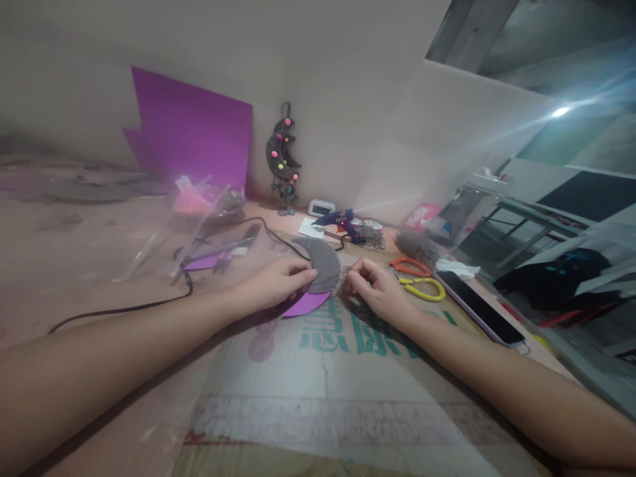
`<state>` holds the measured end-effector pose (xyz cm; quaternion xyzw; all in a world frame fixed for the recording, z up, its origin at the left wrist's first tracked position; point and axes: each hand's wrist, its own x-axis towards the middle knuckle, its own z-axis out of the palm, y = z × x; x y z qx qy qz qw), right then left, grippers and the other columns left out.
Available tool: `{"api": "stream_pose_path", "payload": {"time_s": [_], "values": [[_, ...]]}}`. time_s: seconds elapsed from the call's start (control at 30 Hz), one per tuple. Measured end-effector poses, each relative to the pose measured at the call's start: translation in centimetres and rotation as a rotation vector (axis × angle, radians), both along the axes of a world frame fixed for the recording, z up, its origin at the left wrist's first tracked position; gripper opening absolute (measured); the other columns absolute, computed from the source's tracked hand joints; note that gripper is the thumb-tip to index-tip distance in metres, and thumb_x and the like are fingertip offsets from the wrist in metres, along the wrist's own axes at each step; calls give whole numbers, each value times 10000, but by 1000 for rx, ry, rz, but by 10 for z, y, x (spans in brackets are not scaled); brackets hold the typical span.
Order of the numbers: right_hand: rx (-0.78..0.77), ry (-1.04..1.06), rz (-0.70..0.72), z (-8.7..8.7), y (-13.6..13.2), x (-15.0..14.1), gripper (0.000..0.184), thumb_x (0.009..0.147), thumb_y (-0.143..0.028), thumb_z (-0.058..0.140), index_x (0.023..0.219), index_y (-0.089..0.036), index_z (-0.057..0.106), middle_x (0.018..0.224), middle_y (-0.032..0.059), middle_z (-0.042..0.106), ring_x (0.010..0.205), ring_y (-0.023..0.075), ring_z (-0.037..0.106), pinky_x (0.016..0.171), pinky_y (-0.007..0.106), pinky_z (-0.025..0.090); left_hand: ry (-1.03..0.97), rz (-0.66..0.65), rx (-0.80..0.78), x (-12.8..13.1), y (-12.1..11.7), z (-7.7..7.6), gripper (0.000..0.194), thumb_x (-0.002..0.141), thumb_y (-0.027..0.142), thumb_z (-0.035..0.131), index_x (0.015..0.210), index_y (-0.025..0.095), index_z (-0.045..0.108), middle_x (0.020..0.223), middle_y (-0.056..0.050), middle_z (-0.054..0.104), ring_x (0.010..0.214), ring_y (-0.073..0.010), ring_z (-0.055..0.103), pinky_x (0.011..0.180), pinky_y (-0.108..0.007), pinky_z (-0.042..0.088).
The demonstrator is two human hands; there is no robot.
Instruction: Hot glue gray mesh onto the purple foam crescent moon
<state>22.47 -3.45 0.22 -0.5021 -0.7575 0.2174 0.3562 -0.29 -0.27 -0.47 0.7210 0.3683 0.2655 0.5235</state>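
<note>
A crescent moon shape (325, 264), wrapped mostly in grey yarn, lies over the cardboard in front of me. Its lower tip (308, 303) shows bare purple. My left hand (285, 279) grips the inner edge of the crescent between thumb and fingers. On the other side, my right hand (370, 285) is closed in a pinch just right of the crescent. Thin strands of grey yarn (342, 281) seem to run between the crescent and these fingers, though the pinch itself is hard to make out.
Orange-handled scissors (411, 267), yellow-handled scissors (424, 289) and a phone (479, 308) lie to the right. Behind are a blue glue gun (342, 222) with its black cord, a small clock (321, 207) and a yarn ball (416, 245). A decorated moon hanging (282, 156) and purple sheets (199, 129) stand against the wall.
</note>
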Motion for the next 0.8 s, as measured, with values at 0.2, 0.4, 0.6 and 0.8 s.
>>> {"api": "stream_pose_path", "payload": {"time_s": [0.2, 0.4, 0.6, 0.8], "values": [[5, -13, 40, 2, 0, 0, 249, 935, -327, 421, 762, -190, 536, 660, -16, 570, 606, 116, 528, 604, 239, 419, -4, -5, -6, 0, 1, -1, 313, 865, 470, 463, 712, 198, 442, 512, 62, 420, 352, -63, 383, 324, -163, 247], [-38, -23, 24, -1, 1, 1, 163, 904, -279, 468, 954, -191, 596, 694, -5, 621, 625, 132, 590, 611, 256, 464, -4, -16, 7, 0, 0, -1, 305, 869, 457, 461, 713, 195, 451, 510, 58, 418, 358, -66, 385, 323, -162, 245], [-30, -7, 20, 0, 1, 0, 116, 873, -280, 527, 876, -190, 601, 738, 3, 639, 658, 137, 612, 626, 258, 480, 5, -15, 11, -1, 0, -2, 307, 867, 467, 457, 718, 199, 450, 514, 57, 424, 356, -67, 382, 324, -165, 248], [-7, -48, 23, 4, -1, -2, 155, 888, -304, 516, 825, -189, 598, 704, 0, 636, 647, 134, 595, 625, 252, 468, 3, -12, 27, 0, 0, -1, 317, 857, 470, 465, 701, 195, 447, 515, 57, 420, 360, -67, 379, 326, -169, 248]]}}
